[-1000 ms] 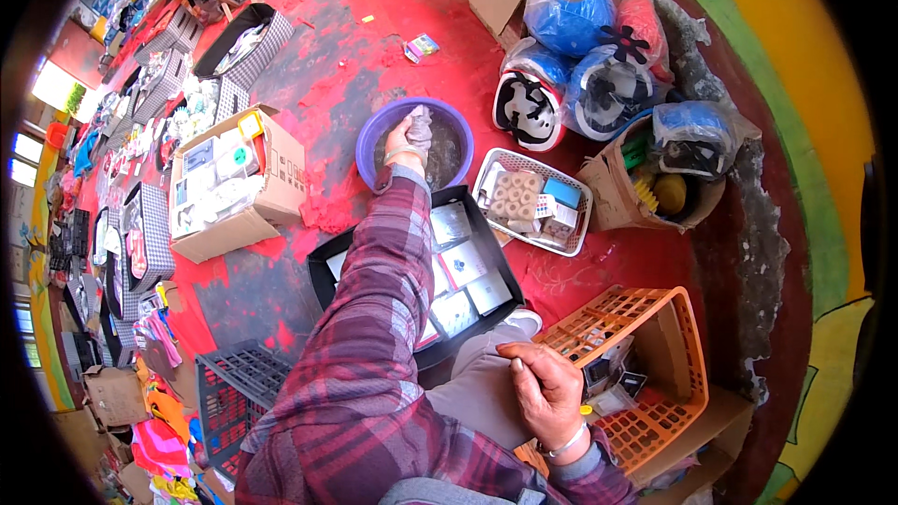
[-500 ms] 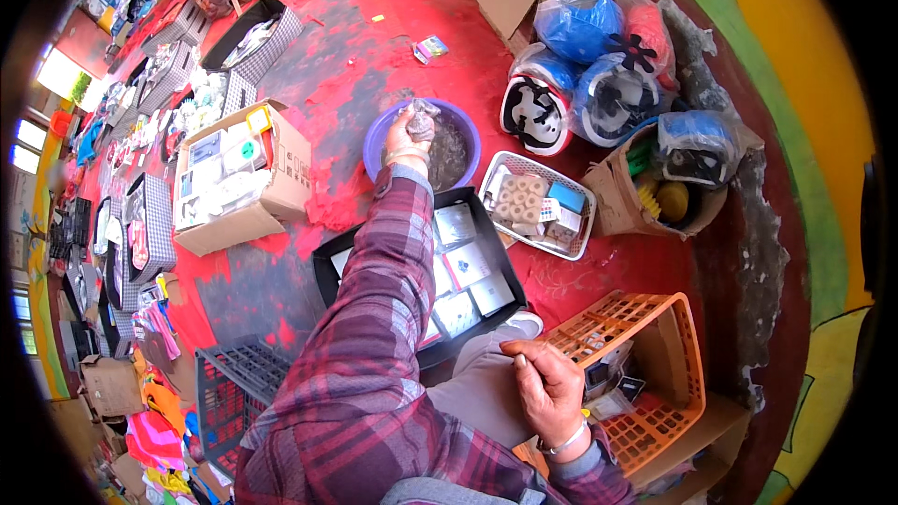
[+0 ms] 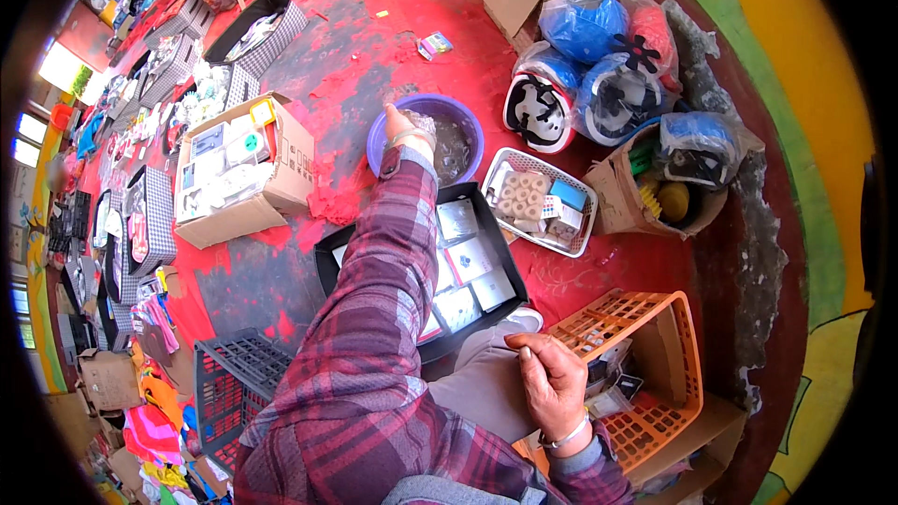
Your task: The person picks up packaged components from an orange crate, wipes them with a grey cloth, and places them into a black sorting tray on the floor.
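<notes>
1. Left hand [image 3: 404, 122]: reaches forward at the purple basin [image 3: 374, 145], over its left side; plaid sleeve [image 3: 374, 285] crosses above the black tray [image 3: 506, 262].
2. Crumpled greyish see-through item [image 3: 424, 122]: at the basin, against the right side of this hand. Left grip: fingers largely hidden; cannot tell whether closed on it.
3. Right hand [image 3: 552, 382]: grip curled loosely, nothing seen in it; held near the trouser leg [image 3: 475, 383], beside the tilted orange crate [image 3: 608, 316].
4. Black tray: just below the basin, holds pale flat boxes [image 3: 470, 260].
5. White basket [image 3: 582, 236]: right of the basin, holds cardboard tubes [image 3: 524, 196].
6. Cardboard box [image 3: 292, 164]: left of the basin, filled with packages.
</notes>
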Demonstrator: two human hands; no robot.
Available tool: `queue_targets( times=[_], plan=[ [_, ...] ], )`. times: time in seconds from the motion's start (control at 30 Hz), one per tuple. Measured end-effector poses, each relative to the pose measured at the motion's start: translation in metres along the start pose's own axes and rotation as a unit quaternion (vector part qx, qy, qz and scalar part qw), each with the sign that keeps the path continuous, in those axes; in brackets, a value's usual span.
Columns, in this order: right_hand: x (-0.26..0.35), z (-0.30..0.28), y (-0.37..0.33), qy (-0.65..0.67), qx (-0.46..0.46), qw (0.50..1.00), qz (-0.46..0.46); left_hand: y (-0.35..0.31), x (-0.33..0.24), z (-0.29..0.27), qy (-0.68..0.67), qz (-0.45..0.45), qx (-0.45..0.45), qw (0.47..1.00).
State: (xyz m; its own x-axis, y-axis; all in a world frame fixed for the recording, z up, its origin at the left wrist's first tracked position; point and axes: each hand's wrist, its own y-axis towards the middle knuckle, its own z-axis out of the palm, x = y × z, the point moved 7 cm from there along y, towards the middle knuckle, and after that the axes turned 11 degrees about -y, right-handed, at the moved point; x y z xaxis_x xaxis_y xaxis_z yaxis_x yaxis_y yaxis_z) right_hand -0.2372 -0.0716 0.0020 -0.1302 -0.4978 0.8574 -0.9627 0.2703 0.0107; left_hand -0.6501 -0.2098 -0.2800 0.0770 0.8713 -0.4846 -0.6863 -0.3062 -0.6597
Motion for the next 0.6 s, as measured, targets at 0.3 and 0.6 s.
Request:
queue_targets(
  times=[0.3, 0.6],
  plan=[
    [0.001, 0.000, 0.001, -0.001, 0.006, 1.000, 0.009, 0.008, 0.008, 0.006, -0.059, -0.040, 0.067, 0.995],
    [0.001, 0.000, 0.000, 0.001, 0.005, 1.000, 0.009, 0.036, 0.015, 0.005, -0.088, -0.073, 0.275, 0.955]
  ],
)
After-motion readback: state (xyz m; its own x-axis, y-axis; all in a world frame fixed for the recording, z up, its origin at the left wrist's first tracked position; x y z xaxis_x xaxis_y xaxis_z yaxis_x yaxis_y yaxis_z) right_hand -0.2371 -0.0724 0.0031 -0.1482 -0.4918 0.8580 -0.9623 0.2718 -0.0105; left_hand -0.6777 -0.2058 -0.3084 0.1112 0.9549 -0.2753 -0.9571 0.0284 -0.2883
